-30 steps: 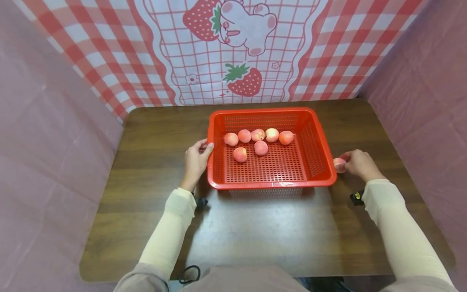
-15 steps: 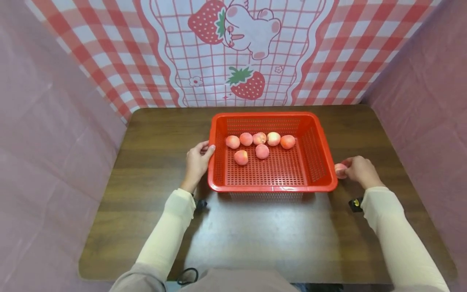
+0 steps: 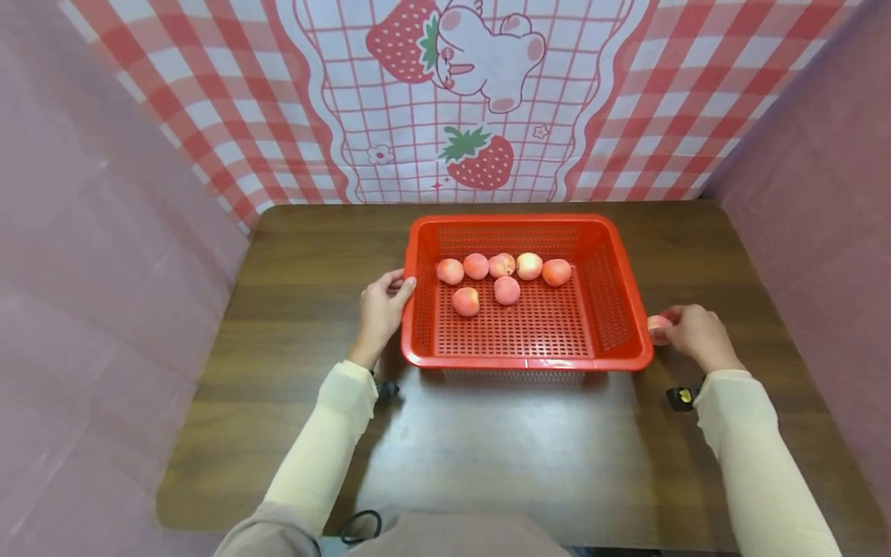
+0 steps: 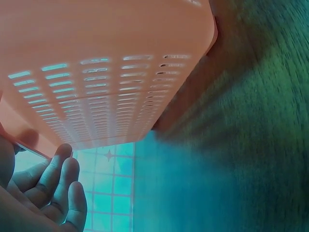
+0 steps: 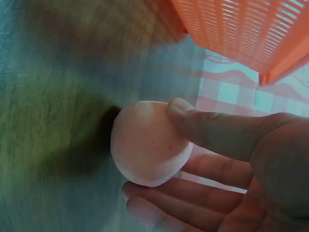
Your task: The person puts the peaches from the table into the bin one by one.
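A red plastic basket [image 3: 529,363] with perforated walls stands on the table, several peaches [image 3: 465,302] lying on its floor. At its left side, my left hand [image 3: 379,313] grips the rim, thumb on top and fingers below; the left wrist view shows these fingers [image 4: 62,176] curled under the rim. Just outside the basket's right wall, my right hand [image 3: 699,334] pinches one more peach [image 5: 149,142] between thumb and fingers. This peach is close to the tabletop; whether it touches the wood I cannot tell.
The brown wooden table [image 3: 299,309] has rounded corners. Behind it hangs a red-and-white checked cloth [image 3: 230,93] with strawberry prints. Pink cloth walls [image 3: 83,271] flank both sides. A black cable loop [image 3: 360,526] lies at the front edge.
The head view has shifted slightly. Relative to the basket, both hands stay nearly where they were, the left on the rim and the right holding the peach.
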Demonstrator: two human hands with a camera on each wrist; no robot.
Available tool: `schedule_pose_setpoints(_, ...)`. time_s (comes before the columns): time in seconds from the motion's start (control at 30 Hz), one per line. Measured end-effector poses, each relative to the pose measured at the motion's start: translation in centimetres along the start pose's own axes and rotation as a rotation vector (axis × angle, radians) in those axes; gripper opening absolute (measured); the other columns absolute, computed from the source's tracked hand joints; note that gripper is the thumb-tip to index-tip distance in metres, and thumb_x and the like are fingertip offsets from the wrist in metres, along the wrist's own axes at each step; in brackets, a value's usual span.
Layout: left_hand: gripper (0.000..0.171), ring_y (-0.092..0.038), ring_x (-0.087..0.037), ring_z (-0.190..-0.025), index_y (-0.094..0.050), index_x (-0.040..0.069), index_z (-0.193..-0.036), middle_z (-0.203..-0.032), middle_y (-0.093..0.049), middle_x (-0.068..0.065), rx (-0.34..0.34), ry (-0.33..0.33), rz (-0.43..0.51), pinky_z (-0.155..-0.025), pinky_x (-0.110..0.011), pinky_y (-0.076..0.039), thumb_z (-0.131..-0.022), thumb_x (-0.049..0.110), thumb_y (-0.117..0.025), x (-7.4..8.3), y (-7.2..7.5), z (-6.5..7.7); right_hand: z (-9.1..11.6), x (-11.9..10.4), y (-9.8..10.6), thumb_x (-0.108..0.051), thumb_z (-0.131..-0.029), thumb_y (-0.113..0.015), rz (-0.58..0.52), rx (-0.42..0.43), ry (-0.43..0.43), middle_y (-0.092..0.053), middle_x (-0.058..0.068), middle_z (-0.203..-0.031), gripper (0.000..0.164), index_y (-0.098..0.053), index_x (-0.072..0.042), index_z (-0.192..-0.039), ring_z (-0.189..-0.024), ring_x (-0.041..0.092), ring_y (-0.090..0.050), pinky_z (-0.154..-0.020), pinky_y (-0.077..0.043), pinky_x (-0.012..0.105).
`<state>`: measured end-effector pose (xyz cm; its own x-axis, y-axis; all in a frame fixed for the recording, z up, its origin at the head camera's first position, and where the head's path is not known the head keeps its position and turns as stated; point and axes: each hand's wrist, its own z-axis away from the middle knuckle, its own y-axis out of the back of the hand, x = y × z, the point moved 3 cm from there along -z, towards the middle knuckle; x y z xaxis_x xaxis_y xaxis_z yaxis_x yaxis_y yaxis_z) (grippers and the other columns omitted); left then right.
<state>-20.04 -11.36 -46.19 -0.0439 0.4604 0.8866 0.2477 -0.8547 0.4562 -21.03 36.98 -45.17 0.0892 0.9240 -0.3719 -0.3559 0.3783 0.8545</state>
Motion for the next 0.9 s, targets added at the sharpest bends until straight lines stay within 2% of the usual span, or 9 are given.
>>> schedule_pose_setpoints(0.17,0.036,-0.070,-0.031,-0.094,-0.067,-0.001,-0.120,-0.104,-0.072,-0.020,0.004,0.004,0.007,-0.085,-0.041,-0.057,-0.093,0.023,-0.065,-0.2,-0.5,0.1,0.4,1.2,0.1,-0.018,-0.094,-0.057,-0.044,-0.017,0.019,-0.059,0.037,-0.115,0.044,-0.054,0.016,-0.121,-0.099,0.050,-0.057,-0.082,-0.048,0.060)
schedule_pose_setpoints(0.27,0.037,-0.069,-0.031,-0.095,-0.067,0.000,-0.120,-0.104,-0.072,-0.019,0.005,0.007,0.006,-0.085,-0.041,-0.057,-0.093,0.024,-0.066,-0.2,-0.5,0.1,0.5,1.7,0.3,-0.032,-0.095,-0.060,-0.063,0.002,0.028,-0.058,0.038,-0.116,0.055,-0.054,0.015,-0.123,-0.100,0.050,-0.057,-0.084,-0.048,0.061)
schedule_pose_setpoints(0.37,0.037,-0.069,-0.031,-0.096,-0.067,-0.001,-0.120,-0.105,-0.072,-0.019,0.004,0.010,0.008,-0.085,-0.041,-0.057,-0.093,0.024,-0.065,0.0,-0.4,-0.1,0.5,1.6,0.7,-0.046,-0.091,-0.062,-0.067,0.041,0.039,-0.059,0.037,-0.116,0.069,-0.054,0.014,-0.123,-0.100,0.049,-0.057,-0.084,-0.048,0.061)
schedule_pose_setpoints(0.43,0.037,-0.069,-0.030,-0.096,-0.067,-0.001,-0.120,-0.104,-0.072,-0.020,0.009,0.014,0.013,-0.085,-0.040,-0.057,-0.093,0.024,-0.065,0.1,-0.2,-0.2,0.5,1.2,1.2,-0.051,-0.089,-0.064,-0.065,0.075,0.053,-0.059,0.038,-0.116,0.073,-0.054,0.014,-0.123,-0.100,0.049,-0.058,-0.083,-0.048,0.060)
schedule_pose_setpoints(0.6,0.037,-0.069,-0.031,-0.096,-0.067,0.000,-0.120,-0.105,-0.072,-0.020,0.018,0.009,0.019,-0.086,-0.040,-0.057,-0.093,0.024,-0.065,0.1,0.0,-0.4,0.8,0.4,2.3,-0.050,-0.089,-0.064,-0.074,0.143,0.058,-0.058,0.038,-0.116,0.073,-0.053,0.013,-0.124,-0.100,0.049,-0.056,-0.084,-0.047,0.062)
schedule_pose_setpoints(0.77,0.038,-0.069,-0.030,-0.097,-0.066,0.000,-0.122,-0.106,-0.072,-0.019,-0.014,0.017,0.021,-0.087,-0.040,-0.057,-0.094,0.025,-0.065,-0.1,-0.2,-0.2,1.8,0.5,2.9,-0.047,-0.090,-0.064,-0.077,0.196,0.040,-0.059,0.038,-0.115,0.069,-0.054,0.013,-0.123,-0.098,0.049,-0.057,-0.082,-0.048,0.061)
schedule_pose_setpoints(0.9,0.037,-0.069,-0.030,-0.096,-0.066,0.000,-0.121,-0.105,-0.072,-0.019,-0.007,0.012,0.030,-0.086,-0.040,-0.057,-0.093,0.024,-0.065,-0.1,-0.2,-0.2,2.1,0.3,3.7,-0.045,-0.091,-0.064,-0.068,0.272,0.036,-0.061,0.036,-0.111,0.063,-0.057,0.011,-0.120,-0.094,0.047,-0.058,-0.075,-0.049,0.052)
